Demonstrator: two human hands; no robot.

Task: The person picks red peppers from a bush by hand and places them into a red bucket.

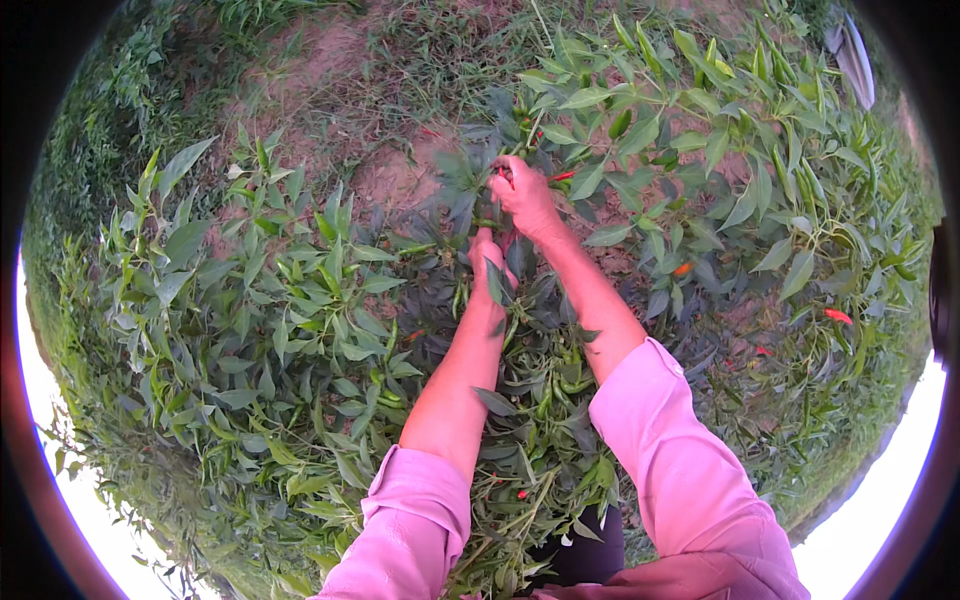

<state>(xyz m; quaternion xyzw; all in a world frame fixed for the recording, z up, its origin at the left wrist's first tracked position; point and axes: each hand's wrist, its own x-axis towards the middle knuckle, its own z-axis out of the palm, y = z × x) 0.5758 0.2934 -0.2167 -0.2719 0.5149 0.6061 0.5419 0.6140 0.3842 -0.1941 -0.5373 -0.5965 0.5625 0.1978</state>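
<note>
Both my arms, in rolled pink sleeves, reach in among leafy chili pepper plants (pixel 322 285). My right hand (pixel 519 189) is bent at the upper middle, its fingers curled around a small red chili pepper (pixel 505 177). Another red chili (pixel 562 176) shows just right of that hand. My left hand (pixel 491 259) is lower and slightly to the left, partly covered by leaves; its fingers and anything in them are hidden. Green chilies (pixel 487 223) hang close to both hands.
Dense chili plants spread on both sides, with upright green chilies (pixel 761 64) at the upper right and a red chili (pixel 838 316) at the right. Reddish soil (pixel 397 176) and grass (pixel 442 67) lie beyond the hands. A pale object (pixel 855 64) is at the far upper right.
</note>
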